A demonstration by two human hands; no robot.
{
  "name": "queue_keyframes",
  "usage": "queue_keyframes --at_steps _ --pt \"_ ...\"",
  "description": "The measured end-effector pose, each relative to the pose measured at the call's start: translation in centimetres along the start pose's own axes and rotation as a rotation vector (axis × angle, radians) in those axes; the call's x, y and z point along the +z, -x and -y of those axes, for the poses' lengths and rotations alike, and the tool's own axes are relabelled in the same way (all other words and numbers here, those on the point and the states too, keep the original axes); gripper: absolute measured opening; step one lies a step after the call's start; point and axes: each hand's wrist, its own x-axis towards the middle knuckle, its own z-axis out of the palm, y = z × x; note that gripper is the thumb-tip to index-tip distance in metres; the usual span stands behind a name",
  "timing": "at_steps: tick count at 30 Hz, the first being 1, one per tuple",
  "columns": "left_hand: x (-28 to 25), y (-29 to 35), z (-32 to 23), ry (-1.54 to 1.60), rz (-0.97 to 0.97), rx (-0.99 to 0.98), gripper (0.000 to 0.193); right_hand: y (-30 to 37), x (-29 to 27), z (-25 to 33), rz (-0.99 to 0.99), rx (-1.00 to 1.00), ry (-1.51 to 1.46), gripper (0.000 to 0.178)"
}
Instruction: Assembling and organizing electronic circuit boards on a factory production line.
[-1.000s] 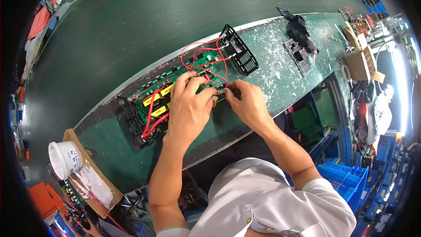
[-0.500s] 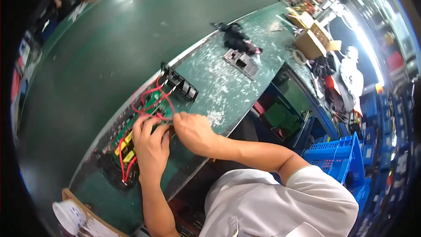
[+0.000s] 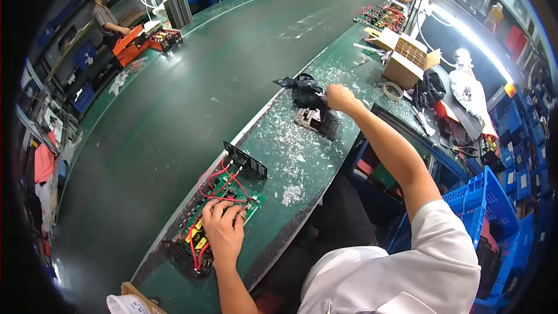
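Observation:
My left hand (image 3: pixel 224 234) rests on a green circuit board (image 3: pixel 254 202) at the table's near part, its fingers curled over the board's parts and holding it. Red wires (image 3: pixel 204 186) loop from the board to a black end panel (image 3: pixel 247 161) standing at its far end. Yellow-wrapped parts (image 3: pixel 197 237) show beside the hand. Further up the table, my right hand (image 3: pixel 343 97) is closed beside a bunched black plastic bag (image 3: pixel 303 88); whatever its fingers hold is hidden. Below that hand lie a grey slotted plate (image 3: pixel 306 118) and a black grid-like piece (image 3: pixel 330 127).
White flakes (image 3: pixel 292 193) litter the green table. An opened cardboard box (image 3: pixel 404 64) and a tape roll (image 3: pixel 393 91) stand to the far right, a blue crate (image 3: pixel 494 221) at my right side. A white cup (image 3: pixel 125 303) is near lower left. Across, a person (image 3: pixel 104 14) stands by orange casings (image 3: pixel 131 45).
My right hand has left the circuit board and reached out to the black bag and grey plate. The left hand stays on the board. The view has shifted, bringing the person across into sight.

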Motion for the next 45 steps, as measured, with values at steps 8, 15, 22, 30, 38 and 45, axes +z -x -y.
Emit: queue_keyframes --at_steps 8,15,22,30,38,45 --pt "0.2 0.0 0.2 -0.044 0.018 0.012 0.013 4.9 -1.6 -1.8 0.077 0.254 -1.719 0.013" --pt "0.4 -0.9 0.1 -0.055 0.026 0.012 0.010 14.3 -0.4 5.5 0.170 0.278 -2.148 0.011" --pt "0.6 -0.5 0.1 -0.057 0.014 -0.002 0.012 16.1 1.2 8.6 0.161 0.317 -2.209 0.019" --pt "0.2 0.0 0.4 -0.067 0.013 -0.007 0.012 18.2 0.0 11.6 0.285 0.328 -2.232 0.020" --pt "0.5 -0.4 0.9 -0.011 -0.007 0.004 0.021 24.0 3.6 16.5 0.446 0.198 -1.918 0.017" --pt "1.0 -0.2 0.8 -0.113 -0.002 0.068 0.031 24.1 6.0 19.7 0.380 0.019 -1.802 0.018"
